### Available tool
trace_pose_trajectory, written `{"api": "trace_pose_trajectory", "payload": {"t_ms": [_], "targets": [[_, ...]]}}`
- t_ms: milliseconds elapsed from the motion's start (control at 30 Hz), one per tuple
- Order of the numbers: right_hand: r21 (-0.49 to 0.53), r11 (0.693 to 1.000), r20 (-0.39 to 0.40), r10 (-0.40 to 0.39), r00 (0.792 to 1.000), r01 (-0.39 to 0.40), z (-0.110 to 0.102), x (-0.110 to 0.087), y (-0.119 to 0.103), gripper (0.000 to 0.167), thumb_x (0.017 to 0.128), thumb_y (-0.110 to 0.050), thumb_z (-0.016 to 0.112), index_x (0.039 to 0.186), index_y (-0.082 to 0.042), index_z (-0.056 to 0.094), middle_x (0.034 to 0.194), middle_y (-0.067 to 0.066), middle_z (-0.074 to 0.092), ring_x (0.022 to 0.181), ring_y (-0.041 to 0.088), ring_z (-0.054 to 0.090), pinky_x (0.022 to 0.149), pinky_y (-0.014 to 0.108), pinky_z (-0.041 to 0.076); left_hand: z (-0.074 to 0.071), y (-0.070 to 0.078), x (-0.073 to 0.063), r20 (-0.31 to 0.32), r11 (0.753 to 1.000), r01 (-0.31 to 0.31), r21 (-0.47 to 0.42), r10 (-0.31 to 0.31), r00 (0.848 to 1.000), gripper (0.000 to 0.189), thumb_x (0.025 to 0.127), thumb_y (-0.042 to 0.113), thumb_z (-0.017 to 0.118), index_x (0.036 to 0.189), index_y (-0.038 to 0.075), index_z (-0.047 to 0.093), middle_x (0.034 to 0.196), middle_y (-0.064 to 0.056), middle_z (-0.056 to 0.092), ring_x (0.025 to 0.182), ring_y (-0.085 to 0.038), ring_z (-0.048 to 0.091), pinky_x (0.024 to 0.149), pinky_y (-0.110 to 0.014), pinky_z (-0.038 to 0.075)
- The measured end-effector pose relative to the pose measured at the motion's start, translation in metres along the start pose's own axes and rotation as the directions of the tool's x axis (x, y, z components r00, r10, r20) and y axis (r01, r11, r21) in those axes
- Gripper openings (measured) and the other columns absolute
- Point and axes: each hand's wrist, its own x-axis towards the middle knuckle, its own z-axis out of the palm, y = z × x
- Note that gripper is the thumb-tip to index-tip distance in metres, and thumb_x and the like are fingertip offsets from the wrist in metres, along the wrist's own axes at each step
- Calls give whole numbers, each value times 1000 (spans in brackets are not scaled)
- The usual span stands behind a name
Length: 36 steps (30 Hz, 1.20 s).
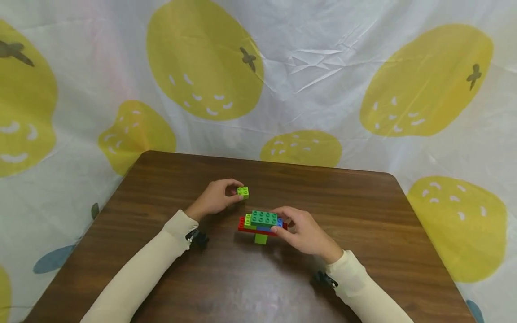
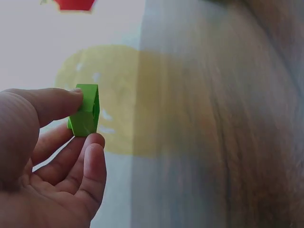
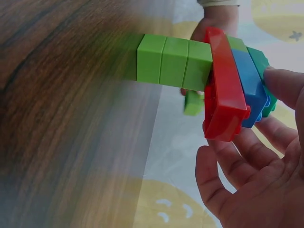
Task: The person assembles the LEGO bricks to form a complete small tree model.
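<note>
My left hand point(image 1: 214, 196) pinches a small lime-green toy brick point(image 1: 243, 193) between thumb and fingers. In the left wrist view its hollow underside faces right. Nearer to me, my right hand point(image 1: 304, 229) holds the right end of a toy-brick build. Several lime bricks stacked in a column point(image 3: 174, 61) form its stem. Across the top of this stem lies a long red brick point(image 3: 228, 90), then a blue brick point(image 3: 250, 85) beside a lime one point(image 1: 247, 220), and a dark green brick point(image 1: 264, 217) uppermost. My right thumb point(image 3: 285, 85) touches the dark green brick; the other fingers reach behind the build.
Both hands are over a dark wooden table point(image 1: 226, 278). Its far edge meets a white curtain point(image 1: 315, 89) printed with large yellow fruit. Black wrist devices point(image 1: 198, 237) sit at both cuffs.
</note>
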Motion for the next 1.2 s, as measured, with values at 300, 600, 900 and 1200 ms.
{"api": "trace_pose_trajectory", "payload": {"t_ms": [300, 600, 900, 1200], "targets": [[-9, 1000, -8, -7, 1000, 7, 2, -2, 3, 35, 100, -27, 76, 132, -16, 68, 107, -7, 73, 90, 11, 68, 79, 38, 62, -7, 28, -27, -21, 990, -99, -101, 98, 995, 38, 98, 29, 79, 133, 16, 71, 119, -2, 72, 103, -17, 68, 89, -36, 59], [3, 1000, 4, 5, 1000, -5, 2, -3, 2, 34, 101, -28, 75, 131, -17, 67, 108, -8, 73, 92, 13, 69, 80, 38, 62, -8, 49, -46, -35, 976, -148, -162, 144, 989, 36, 97, 25, 79, 131, 15, 72, 117, -1, 73, 101, -15, 68, 85, -30, 60], [15, 1000, 1, -15, 1000, 15, 2, -3, 3, 32, 101, -27, 74, 131, -17, 67, 108, -7, 74, 91, 16, 70, 79, 40, 62, -5, 62, -53, -25, 944, -216, -250, 216, 976, 36, 97, 24, 79, 131, 13, 72, 117, -4, 73, 100, -16, 70, 82, -29, 61], [16, 1000, 2, -16, 1000, 16, 2, -3, 3, 33, 101, -27, 74, 132, -17, 67, 109, -7, 74, 90, 13, 69, 78, 36, 62, 2, 74, -58, -4, 930, -276, -243, 283, 959, 35, 96, 20, 80, 129, 11, 72, 118, -4, 72, 100, -16, 70, 81, -29, 62]]}}
